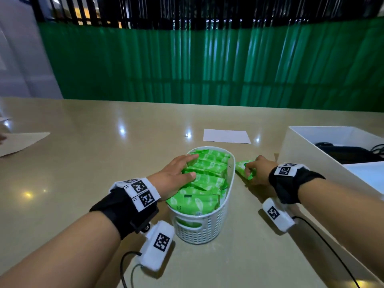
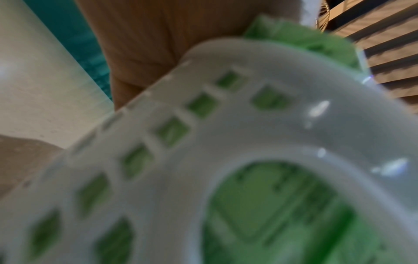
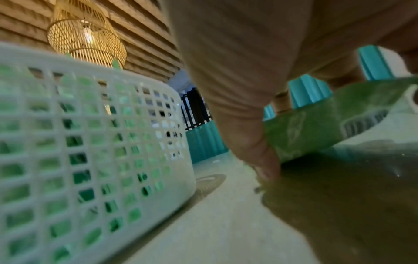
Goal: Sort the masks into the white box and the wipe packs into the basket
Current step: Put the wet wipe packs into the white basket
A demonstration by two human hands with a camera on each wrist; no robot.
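Observation:
A white slotted basket (image 1: 228,196) stands mid-table, filled with several green wipe packs (image 1: 205,183). My left hand (image 1: 178,173) lies flat on top of those packs, fingers straight. Just right of the basket my right hand (image 1: 257,171) pinches one more green wipe pack (image 1: 242,166) that lies on the table; in the right wrist view the thumb (image 3: 260,157) and fingers hold that pack (image 3: 316,128) beside the basket wall (image 3: 90,142). The left wrist view is filled by the basket's handle end (image 2: 248,134). The white box (image 1: 311,150) at the right holds dark masks (image 1: 349,153).
A white sheet of paper (image 1: 226,136) lies behind the basket. Another sheet (image 1: 20,142) lies at the far left edge. A green corrugated screen (image 1: 207,65) runs behind the table. Cables trail from both wrist units near the front edge.

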